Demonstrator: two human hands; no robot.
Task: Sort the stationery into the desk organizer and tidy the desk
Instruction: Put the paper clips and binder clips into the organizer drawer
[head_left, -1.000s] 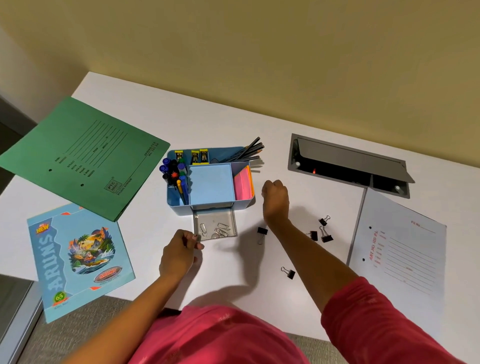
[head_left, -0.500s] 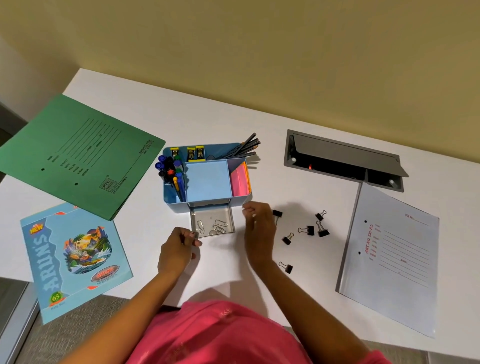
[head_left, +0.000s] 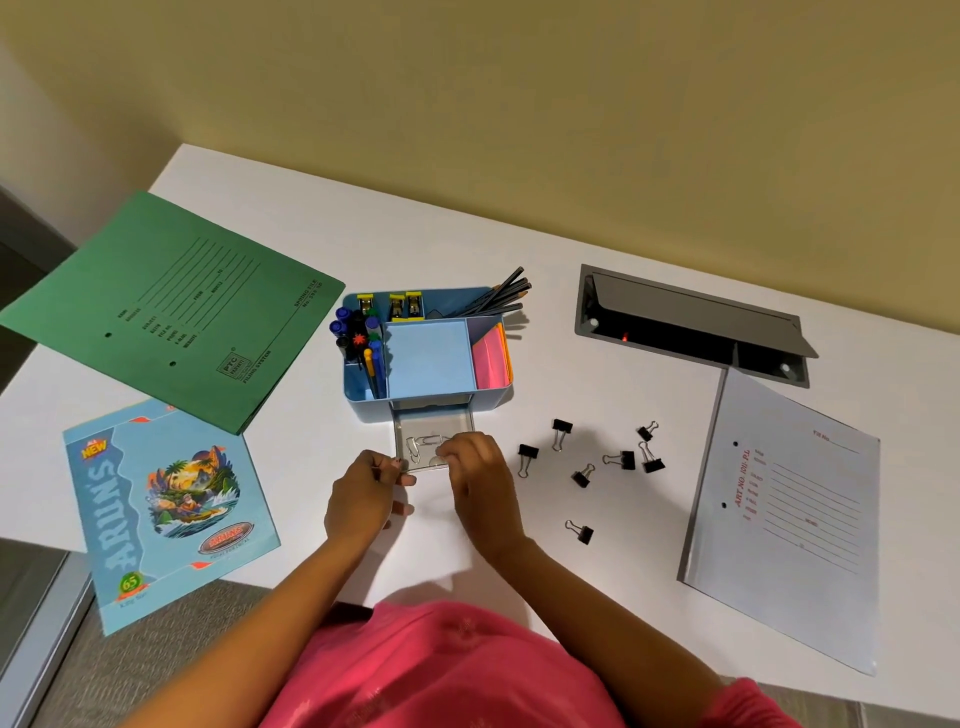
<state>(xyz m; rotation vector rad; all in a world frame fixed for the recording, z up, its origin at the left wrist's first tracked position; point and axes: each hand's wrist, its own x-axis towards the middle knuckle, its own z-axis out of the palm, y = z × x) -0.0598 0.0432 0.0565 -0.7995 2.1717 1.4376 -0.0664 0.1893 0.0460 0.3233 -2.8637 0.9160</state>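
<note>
Seven binder clips (head_left: 528, 451) lie loose on the bench (head_left: 291, 364); left grip (head_left: 363, 493) pinches the open drawer (head_left: 457, 423) steady for loading, right grip (head_left: 478, 478) curls over it, contents untellable.

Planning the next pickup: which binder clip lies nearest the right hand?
The leftmost binder clip, just beside the right hand; the other six lie farther right.
</note>
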